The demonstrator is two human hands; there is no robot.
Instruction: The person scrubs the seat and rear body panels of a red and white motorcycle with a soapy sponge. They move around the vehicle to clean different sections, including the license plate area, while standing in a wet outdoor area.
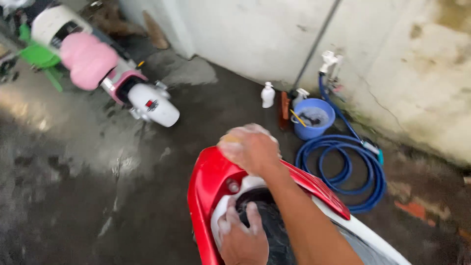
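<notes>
1. The right hand (250,149), soapy, is closed around a yellow sponge (229,139) on the red scooter panel (208,186).
2. The left hand (243,235) rests spread-fingered, holding nothing, on the scooter's black inner part (272,223).
3. A blue bucket (314,120) and coiled blue hose (343,167) lie near the wall.

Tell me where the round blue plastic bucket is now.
In the head view, the round blue plastic bucket stands right of centre on the wet floor by the wall, between a white bottle and the coiled blue hose.

Right hand (250,149) clenched, left hand (243,238) spread flat.
</notes>
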